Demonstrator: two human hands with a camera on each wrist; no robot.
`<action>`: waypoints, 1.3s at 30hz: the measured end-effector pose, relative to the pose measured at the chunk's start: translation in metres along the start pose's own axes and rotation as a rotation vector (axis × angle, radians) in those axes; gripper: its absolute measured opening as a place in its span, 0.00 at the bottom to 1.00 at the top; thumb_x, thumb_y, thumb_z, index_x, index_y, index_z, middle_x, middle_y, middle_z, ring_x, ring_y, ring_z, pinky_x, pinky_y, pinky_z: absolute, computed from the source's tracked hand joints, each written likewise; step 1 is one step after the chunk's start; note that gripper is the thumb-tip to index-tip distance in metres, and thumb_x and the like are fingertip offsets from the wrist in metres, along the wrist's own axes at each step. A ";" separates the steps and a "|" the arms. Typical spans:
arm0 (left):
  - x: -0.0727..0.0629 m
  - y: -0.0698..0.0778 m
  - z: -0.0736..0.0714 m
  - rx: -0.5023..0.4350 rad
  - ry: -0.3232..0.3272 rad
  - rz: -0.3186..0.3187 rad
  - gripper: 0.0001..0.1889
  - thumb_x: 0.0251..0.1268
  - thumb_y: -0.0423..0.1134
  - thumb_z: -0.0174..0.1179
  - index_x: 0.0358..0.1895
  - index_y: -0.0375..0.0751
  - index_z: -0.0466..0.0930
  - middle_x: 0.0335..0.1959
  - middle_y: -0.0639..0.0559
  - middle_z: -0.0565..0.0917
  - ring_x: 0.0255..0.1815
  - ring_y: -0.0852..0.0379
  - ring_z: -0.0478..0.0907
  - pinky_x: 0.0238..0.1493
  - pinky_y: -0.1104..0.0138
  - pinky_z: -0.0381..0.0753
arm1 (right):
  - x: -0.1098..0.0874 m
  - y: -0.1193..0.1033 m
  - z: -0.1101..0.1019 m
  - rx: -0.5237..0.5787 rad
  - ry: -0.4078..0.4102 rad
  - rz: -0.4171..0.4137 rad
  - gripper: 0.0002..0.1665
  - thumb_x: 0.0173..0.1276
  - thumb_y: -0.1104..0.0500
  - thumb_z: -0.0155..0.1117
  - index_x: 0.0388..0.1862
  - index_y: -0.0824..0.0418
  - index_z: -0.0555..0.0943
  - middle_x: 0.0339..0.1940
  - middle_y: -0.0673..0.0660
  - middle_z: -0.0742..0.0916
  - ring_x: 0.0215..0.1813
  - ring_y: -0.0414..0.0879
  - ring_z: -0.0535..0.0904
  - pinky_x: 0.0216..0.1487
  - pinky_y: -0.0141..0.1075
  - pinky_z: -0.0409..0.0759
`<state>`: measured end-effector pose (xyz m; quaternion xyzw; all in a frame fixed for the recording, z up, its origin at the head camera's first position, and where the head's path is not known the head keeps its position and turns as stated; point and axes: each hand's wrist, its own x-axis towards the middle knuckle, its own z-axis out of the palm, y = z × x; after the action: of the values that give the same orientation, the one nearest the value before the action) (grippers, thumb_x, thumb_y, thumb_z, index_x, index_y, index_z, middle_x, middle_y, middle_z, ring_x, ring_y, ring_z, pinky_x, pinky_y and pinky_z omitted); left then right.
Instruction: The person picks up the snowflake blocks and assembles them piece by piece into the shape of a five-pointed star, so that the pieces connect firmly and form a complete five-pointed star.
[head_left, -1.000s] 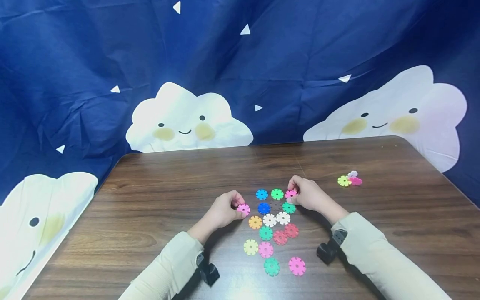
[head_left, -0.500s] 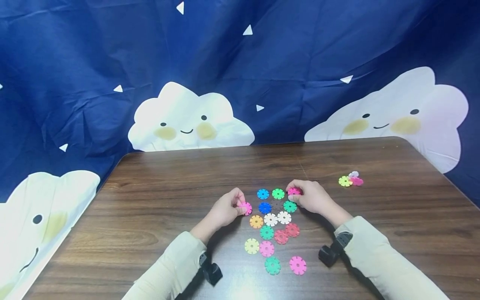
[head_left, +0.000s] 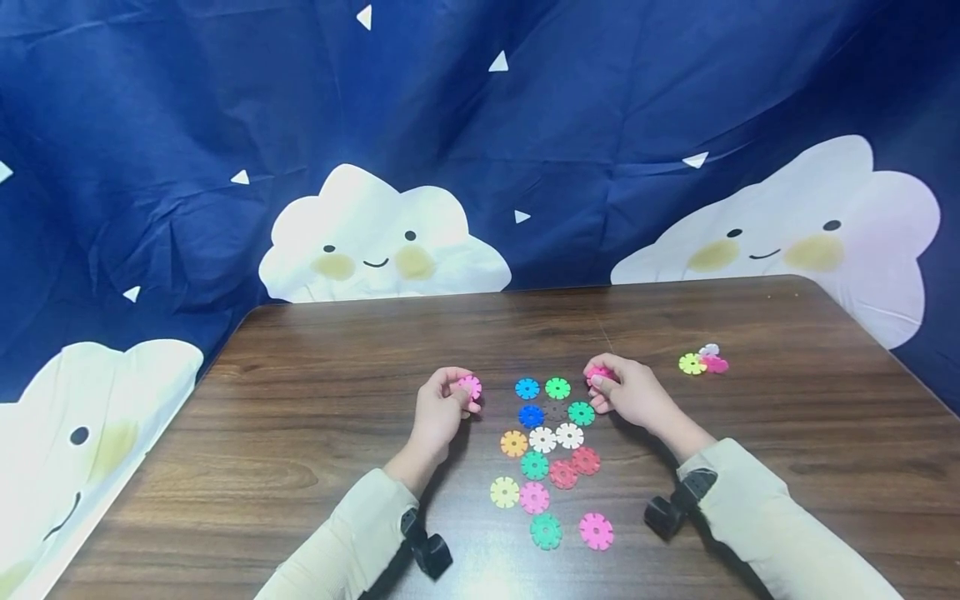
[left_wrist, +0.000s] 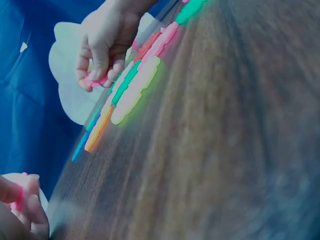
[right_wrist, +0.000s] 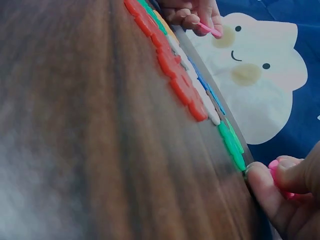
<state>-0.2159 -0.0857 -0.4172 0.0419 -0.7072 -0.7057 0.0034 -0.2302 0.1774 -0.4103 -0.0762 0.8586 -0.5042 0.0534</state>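
Observation:
In the head view my left hand (head_left: 438, 417) pinches a pink notched disc (head_left: 470, 387) between thumb and fingers, left of a cluster of flat plastic snowflake discs. My right hand (head_left: 632, 392) pinches a deeper pink notched disc (head_left: 597, 377) at the cluster's far right. Between the hands lie a light blue disc (head_left: 527, 388), a bright green disc (head_left: 557, 388), a dark blue disc (head_left: 531, 416) and a teal disc (head_left: 581, 413). The right wrist view shows pink plastic (right_wrist: 274, 167) between right thumb and fingers, partly hidden by them.
Closer on the wooden table (head_left: 315, 500) lie an orange disc (head_left: 513, 443), two white discs, two overlapping red discs (head_left: 563, 474), a yellow disc (head_left: 505, 492) and several pink and green ones. A small yellow, white and pink pile (head_left: 702, 362) sits at the far right.
My left hand has moved away from the cluster, up and to the left, with its pink disc. My right hand has shifted slightly right, still pinching its disc.

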 end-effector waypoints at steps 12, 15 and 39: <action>-0.010 0.008 0.010 -0.181 -0.057 -0.061 0.14 0.64 0.22 0.47 0.52 0.24 0.67 0.27 0.50 0.78 0.24 0.62 0.81 0.23 0.75 0.79 | -0.009 -0.012 0.010 0.053 0.064 -0.017 0.07 0.71 0.67 0.47 0.44 0.70 0.71 0.26 0.61 0.81 0.24 0.42 0.80 0.27 0.33 0.83; -0.013 0.012 0.014 -0.203 -0.072 -0.083 0.13 0.63 0.22 0.49 0.51 0.24 0.68 0.27 0.49 0.80 0.23 0.62 0.81 0.22 0.76 0.78 | -0.010 -0.018 0.015 0.071 0.076 -0.060 0.06 0.71 0.68 0.48 0.43 0.69 0.70 0.25 0.63 0.82 0.23 0.42 0.80 0.26 0.33 0.83; -0.032 0.024 0.040 -0.206 -0.181 -0.026 0.11 0.63 0.25 0.51 0.46 0.23 0.73 0.18 0.53 0.75 0.16 0.65 0.70 0.16 0.78 0.69 | -0.023 -0.031 0.048 0.047 0.043 -0.526 0.06 0.67 0.70 0.53 0.41 0.64 0.73 0.23 0.57 0.82 0.18 0.39 0.77 0.20 0.33 0.79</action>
<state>-0.1882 -0.0436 -0.3921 -0.0133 -0.6277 -0.7756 -0.0652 -0.1974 0.1254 -0.4058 -0.2848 0.7981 -0.5222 -0.0960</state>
